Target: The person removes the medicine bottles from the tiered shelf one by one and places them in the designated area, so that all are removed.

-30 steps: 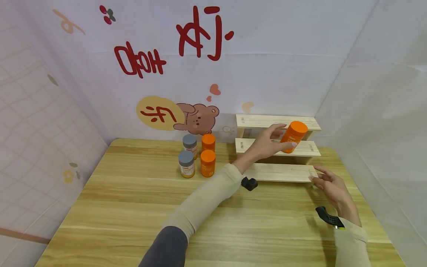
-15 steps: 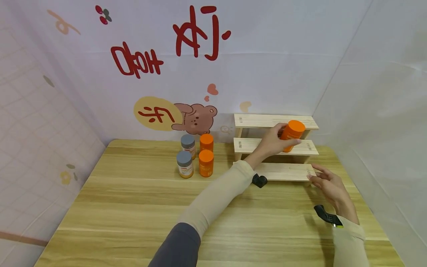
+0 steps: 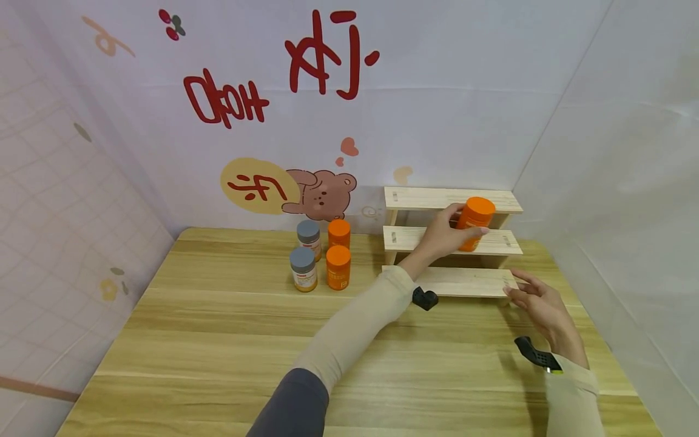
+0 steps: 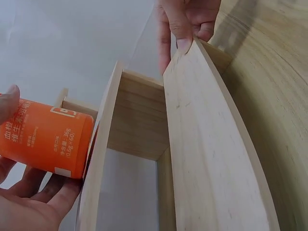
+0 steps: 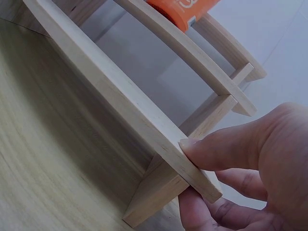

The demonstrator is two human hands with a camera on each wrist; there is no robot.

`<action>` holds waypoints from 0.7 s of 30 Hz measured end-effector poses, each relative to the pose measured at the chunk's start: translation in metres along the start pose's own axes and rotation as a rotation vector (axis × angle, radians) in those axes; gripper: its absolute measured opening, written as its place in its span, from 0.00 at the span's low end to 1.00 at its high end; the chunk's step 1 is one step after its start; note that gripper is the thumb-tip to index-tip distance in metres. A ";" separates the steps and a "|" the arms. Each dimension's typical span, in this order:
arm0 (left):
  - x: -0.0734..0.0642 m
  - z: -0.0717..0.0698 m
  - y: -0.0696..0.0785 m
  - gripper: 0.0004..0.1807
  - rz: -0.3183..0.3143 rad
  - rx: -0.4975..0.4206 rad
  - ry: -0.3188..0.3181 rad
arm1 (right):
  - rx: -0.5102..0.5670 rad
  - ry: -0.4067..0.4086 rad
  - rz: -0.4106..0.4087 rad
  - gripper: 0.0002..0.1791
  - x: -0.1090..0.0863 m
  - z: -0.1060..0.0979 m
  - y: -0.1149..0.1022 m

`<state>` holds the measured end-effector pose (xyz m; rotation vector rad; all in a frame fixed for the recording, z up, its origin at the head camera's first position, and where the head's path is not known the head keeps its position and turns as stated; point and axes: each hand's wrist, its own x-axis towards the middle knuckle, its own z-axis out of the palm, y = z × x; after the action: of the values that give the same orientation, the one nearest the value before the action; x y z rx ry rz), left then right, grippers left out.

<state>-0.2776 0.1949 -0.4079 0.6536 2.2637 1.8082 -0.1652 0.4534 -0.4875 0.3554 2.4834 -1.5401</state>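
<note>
My left hand (image 3: 441, 235) holds an orange bottle (image 3: 472, 224) with an orange lid, thumb in front and fingers behind. The bottle stands nearly upright at the middle board of a three-step wooden rack (image 3: 404, 238), right of its centre. In the left wrist view, the bottle's base (image 4: 85, 149) meets or nearly meets the middle board; a gap is hard to judge. My right hand (image 3: 546, 306) pinches the right end of the lowest board (image 5: 144, 115), thumb above and fingers below, as the right wrist view shows.
Two grey-lidded bottles (image 3: 303, 270) and two orange bottles (image 3: 338, 267) stand grouped on the wooden table (image 3: 229, 340), left of the rack. A printed cloth wall (image 3: 437, 109) rises behind the rack, and another white wall (image 3: 628, 212) lies to the right.
The orange bottle has come down slightly onto or close to the middle board and tilts less. My left forearm has shifted rightward; the right hand keeps its grip on the board.
</note>
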 end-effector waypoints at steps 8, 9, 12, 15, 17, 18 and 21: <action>-0.013 -0.012 -0.001 0.31 0.010 -0.086 -0.035 | 0.000 0.009 -0.009 0.46 0.000 0.000 0.001; -0.015 -0.013 -0.001 0.31 0.009 -0.105 -0.041 | -0.001 0.010 -0.013 0.45 -0.001 0.000 0.001; -0.021 -0.016 -0.004 0.30 0.015 -0.151 -0.053 | 0.006 0.020 -0.021 0.45 -0.001 0.000 0.001; -0.028 -0.019 -0.006 0.28 0.021 -0.182 -0.058 | 0.017 0.020 -0.021 0.45 0.000 0.001 0.001; -0.033 -0.022 -0.007 0.28 0.018 -0.194 -0.055 | 0.025 0.020 -0.017 0.45 0.000 0.002 0.001; -0.036 -0.023 -0.007 0.28 0.017 -0.197 -0.054 | 0.029 0.022 -0.013 0.46 0.001 0.002 0.001; -0.044 -0.026 -0.008 0.28 0.008 -0.203 -0.053 | 0.034 0.017 -0.014 0.45 0.002 0.002 0.002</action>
<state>-0.2507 0.1509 -0.4150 0.6651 2.0124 1.9660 -0.1665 0.4528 -0.4907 0.3580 2.4804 -1.5932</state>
